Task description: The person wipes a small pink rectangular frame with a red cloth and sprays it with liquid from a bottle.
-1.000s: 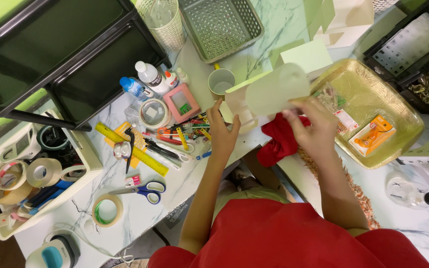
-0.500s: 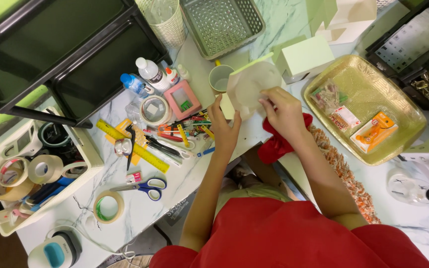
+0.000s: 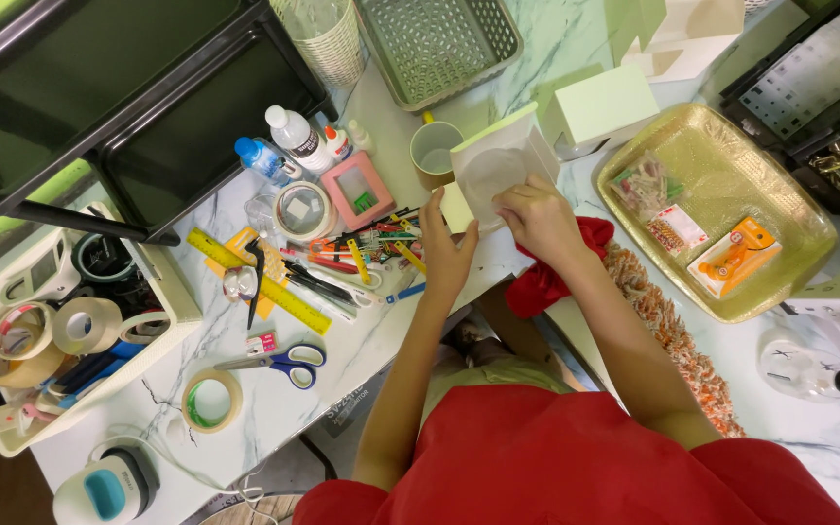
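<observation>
White marble table (image 3: 537, 58) fills the view, and it is crowded with craft things. Near the middle, two hands hold up a pale green card box (image 3: 494, 165) with a round clear window in its front. It sits just above the table edge, right beside a green mug (image 3: 433, 153).

The left hand (image 3: 446, 251) pinches the lower left corner of the box, with its fingers closed on the card. The right hand (image 3: 539, 219) rests on the lower right side, and its fingers curl over the front near the window. Both hands are closed on the box.

It looks very light, like folded paper. It is likely thin and bendy, so a hard squeeze could dent it. The clear window looks soft and easy to smudge or push in. The best places to hold seem to be the edges and corners, where the card is folded and stronger, not the window.

A red cloth (image 3: 548, 277) lies under the right wrist. Left of the hands are pens (image 3: 362, 258), a yellow ruler (image 3: 260, 282) and blue scissors (image 3: 279, 360). To the right is a gold tray (image 3: 789, 194) with little packets in it. A green basket (image 3: 439, 44) sits at the top, and rolls of tape (image 3: 211, 399) lie lower left.
</observation>
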